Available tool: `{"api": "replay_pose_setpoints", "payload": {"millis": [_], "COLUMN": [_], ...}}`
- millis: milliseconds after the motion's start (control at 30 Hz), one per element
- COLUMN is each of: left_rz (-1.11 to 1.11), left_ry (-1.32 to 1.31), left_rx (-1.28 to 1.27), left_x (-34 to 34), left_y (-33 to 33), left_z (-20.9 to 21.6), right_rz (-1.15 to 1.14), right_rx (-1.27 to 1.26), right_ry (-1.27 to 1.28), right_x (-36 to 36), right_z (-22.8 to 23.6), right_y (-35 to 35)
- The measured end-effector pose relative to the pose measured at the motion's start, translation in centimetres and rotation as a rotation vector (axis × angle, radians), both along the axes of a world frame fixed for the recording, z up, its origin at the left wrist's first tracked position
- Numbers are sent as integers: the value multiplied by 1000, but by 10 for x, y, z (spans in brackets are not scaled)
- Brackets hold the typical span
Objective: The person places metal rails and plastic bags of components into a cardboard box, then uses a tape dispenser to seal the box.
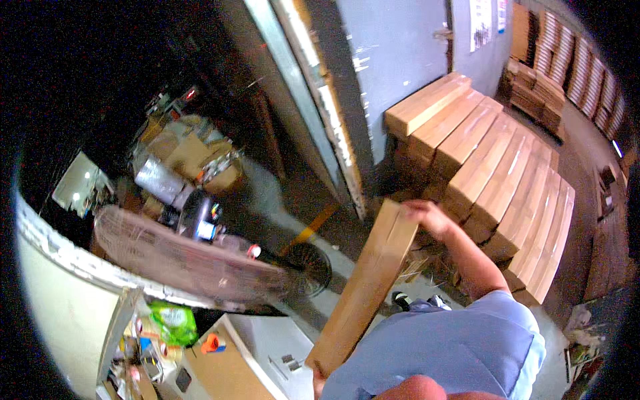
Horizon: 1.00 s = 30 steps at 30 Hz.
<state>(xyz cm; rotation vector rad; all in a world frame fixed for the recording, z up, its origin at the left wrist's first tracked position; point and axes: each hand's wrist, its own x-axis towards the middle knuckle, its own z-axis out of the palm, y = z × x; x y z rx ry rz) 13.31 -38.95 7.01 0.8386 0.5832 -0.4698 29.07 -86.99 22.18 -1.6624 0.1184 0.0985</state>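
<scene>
A long brown cardboard box (363, 290) slants across in front of my body, held between my two hands. At its upper far end, my right hand (427, 219) is closed over the corner, with the arm stretched forward. My left hand (318, 385) grips the lower near end; only a small part of it shows at the bottom edge, and its other fingers are hidden. Just beyond my right hand lies a stack of similar long cardboard boxes (497, 177), side by side in layers, some with shiny tape along the top.
To the left stands a large caged fan (180, 250) with a round base (310, 270). Below it, a white-edged table (267, 340) carries an orange tape dispenser (213, 344) near a green bag (175, 323). A grey metal door (407, 53) rises behind the stack. Flattened cardboard (537, 97) lies farther right.
</scene>
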Motion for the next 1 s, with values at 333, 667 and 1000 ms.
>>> {"api": "replay_pose_setpoints", "payload": {"millis": [333,667,1000], "left_rz": [-627,-1334,-376], "left_ry": [-349,-516,-89], "left_rx": [-156,1,1749], "left_x": [231,157,-138], "left_y": [-382,-368,62], "left_z": [98,31,-223], "right_rz": [-552,-835,-551], "right_rx": [119,-548,-736], "right_ry": [-312,-430,-658], "right_x": [64,74,78], "right_z": [18,-21,-54], "right_y": [-189,-165,-47]}}
